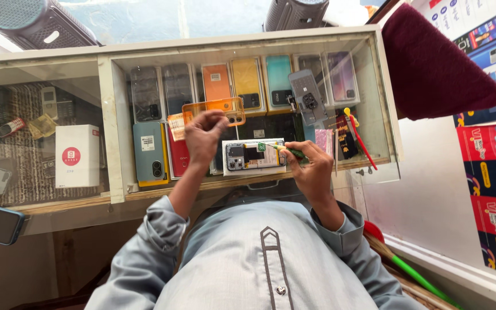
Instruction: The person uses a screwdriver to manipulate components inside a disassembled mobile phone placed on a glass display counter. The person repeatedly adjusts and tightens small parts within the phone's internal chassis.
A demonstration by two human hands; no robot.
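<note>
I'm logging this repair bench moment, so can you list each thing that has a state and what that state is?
Phone: back cover off, insides exposed, lying flat on the glass counter.
Screwdriver: in the right hand, tip on the phone.
Left hand: raised above the counter, fingers pinched; anything held is too small to tell.
Orange case: empty, lying on the counter.
Detached back panel: lying apart, tilted.

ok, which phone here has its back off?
The phone on the glass counter between the left hand and right hand: its board and battery show. The cased phones inside the display are all closed.
</note>
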